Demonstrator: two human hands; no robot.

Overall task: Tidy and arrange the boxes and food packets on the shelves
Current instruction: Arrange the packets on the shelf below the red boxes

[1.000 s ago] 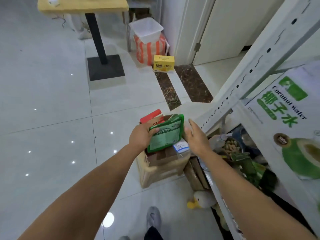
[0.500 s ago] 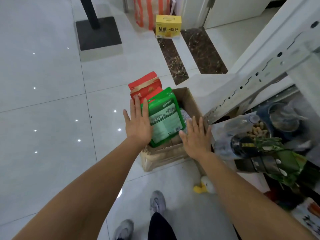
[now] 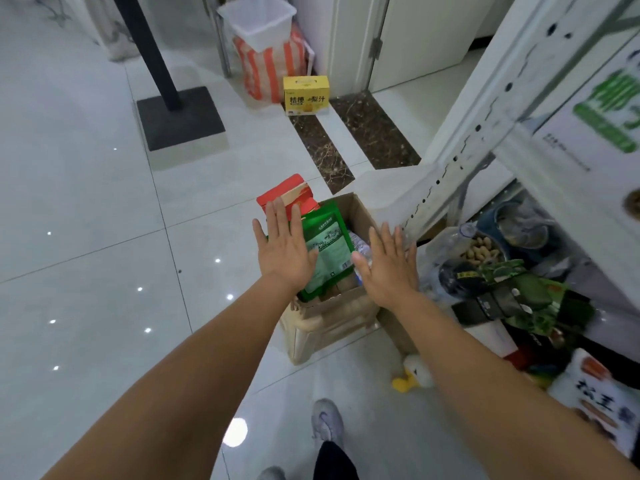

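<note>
Left grip [image 3: 284,251], right grip [image 3: 388,268]: both flat, fingers spread, holding nothing. Between them: glossy green foil food packet [image 3: 327,251], leaning loose in open brown cardboard box [image 3: 332,313] on the floor (not yet shelved). Risk: unsupported, packet may slump against red card carton [image 3: 291,195] beyond left grip.

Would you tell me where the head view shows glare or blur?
Head view: glare spots on the glossy floor tiles; the white carton with green lettering at right is blurred; left hand and right hand look sharp.
</note>
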